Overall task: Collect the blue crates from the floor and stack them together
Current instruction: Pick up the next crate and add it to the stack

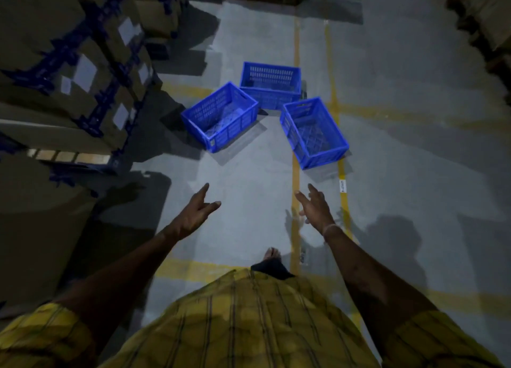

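Three blue slotted plastic crates stand upright and separate on the grey floor ahead of me. The left crate (221,116) sits at an angle, the far crate (271,83) lies behind it, and the right crate (313,131) rests across a yellow floor line. All three look empty. My left hand (197,211) is stretched forward with fingers apart, holding nothing, well short of the left crate. My right hand (315,207) is also extended and empty, fingers spread, a little short of the right crate.
Tall stacks of cardboard boxes (69,71) on blue racking line the left side. More boxes (492,22) stand at the far right. Yellow lines (296,179) mark the concrete aisle. My bare foot (272,254) shows below my hands.
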